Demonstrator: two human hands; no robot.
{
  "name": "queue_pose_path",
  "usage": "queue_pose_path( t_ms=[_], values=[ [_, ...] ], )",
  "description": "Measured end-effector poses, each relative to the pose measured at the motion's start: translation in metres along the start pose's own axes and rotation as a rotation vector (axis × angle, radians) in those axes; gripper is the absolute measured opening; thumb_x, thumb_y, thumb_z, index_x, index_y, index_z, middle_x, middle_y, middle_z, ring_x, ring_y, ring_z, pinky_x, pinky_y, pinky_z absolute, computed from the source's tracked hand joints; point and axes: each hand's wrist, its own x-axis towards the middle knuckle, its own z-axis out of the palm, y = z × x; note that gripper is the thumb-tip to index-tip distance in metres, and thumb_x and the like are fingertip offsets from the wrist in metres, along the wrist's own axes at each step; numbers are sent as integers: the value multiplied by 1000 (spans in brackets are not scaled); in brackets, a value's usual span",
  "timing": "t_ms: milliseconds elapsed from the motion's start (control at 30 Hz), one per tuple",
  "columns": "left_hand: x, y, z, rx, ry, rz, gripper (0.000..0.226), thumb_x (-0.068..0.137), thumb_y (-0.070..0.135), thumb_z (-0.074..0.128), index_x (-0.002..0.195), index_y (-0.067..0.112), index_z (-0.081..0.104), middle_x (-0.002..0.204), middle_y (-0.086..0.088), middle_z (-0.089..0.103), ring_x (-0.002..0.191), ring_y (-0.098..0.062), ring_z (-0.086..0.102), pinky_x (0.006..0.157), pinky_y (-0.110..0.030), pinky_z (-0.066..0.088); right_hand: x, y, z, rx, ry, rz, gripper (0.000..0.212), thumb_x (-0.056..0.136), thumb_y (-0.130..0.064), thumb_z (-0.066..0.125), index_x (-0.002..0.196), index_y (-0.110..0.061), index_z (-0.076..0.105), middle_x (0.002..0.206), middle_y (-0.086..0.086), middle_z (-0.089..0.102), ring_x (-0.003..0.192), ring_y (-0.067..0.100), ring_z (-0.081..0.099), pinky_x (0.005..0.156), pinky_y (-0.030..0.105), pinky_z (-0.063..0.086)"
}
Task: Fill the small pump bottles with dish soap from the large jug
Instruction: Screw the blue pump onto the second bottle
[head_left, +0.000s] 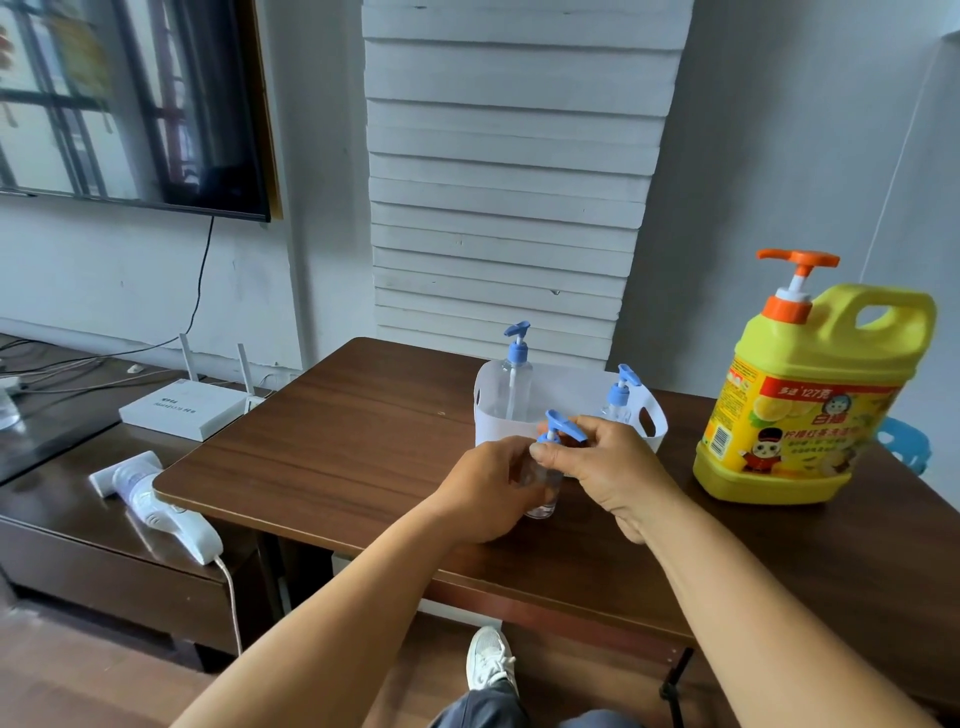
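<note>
brown wood table (337, 447) by white wall | both hands' grip clamped on pump bottle (545, 483)

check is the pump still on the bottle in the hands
On: the blue pump sits atop the clear bottle.

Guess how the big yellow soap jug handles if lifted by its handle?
The yellow jug looks bulky and opaque, so probably heavy if full; the level isn't visible. Its moulded handle sits off to one side, so it may swing. The broad base suggests it resists tipping when pushed on the table.
</note>
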Motion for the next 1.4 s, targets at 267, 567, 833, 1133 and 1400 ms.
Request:
queue_pose_path(
  t_ms=[267, 567, 833, 1133, 1400],
  values=[
    [0, 1, 1, 12, 16, -1, 22, 82, 28, 64, 104, 27, 60, 75, 16, 59, 71, -4, 56, 65, -16, 40, 0, 0, 0, -54, 59, -17, 16, 72, -26, 79, 85, -23, 70, 79, -10, 69, 78, 7, 64, 69, 20, 49],
    [1, 18, -11, 18, 83, 27, 46, 80, 11, 63, 124, 22, 53, 107, 8, 64, 98, -6, 60, 86, -22, 51, -7, -4, -5, -56, 9, -26, 13, 77, -22, 75, 80, -30, 64, 81, -11, 68, 76, 4, 62, 56, 13, 46],
    [8, 53, -26, 218, 71, 121, 27, 79, 10, 61, 102, 23, 67, 83, 12, 64, 66, 0, 53, 60, -5, 39, -7, -3, -16, -116, 18, -37, 27, 82, -2, 61, 99, -24, 61, 87, -10, 64, 77, 3, 58, 50, 9, 40],
    [43, 115, -56, 152, 220, 262, 23, 82, 7, 55, 88, 25, 69, 76, 15, 65, 69, -4, 57, 61, -7, 39, 15, -14, -44, -48, 344, -166, 25, 86, -3, 52, 86, -26, 63, 79, -12, 62, 78, 8, 59, 70, 20, 45],
    [94, 101, -35, 243, 186, 99, 34, 77, -6, 45, 93, 16, 67, 89, 8, 68, 80, -11, 57, 70, -22, 47, 39, -13, -61, -244, 387, -143, 37, 89, -10, 52, 123, -24, 57, 128, 1, 56, 113, 20, 54, 86, 31, 47]
  ],
)
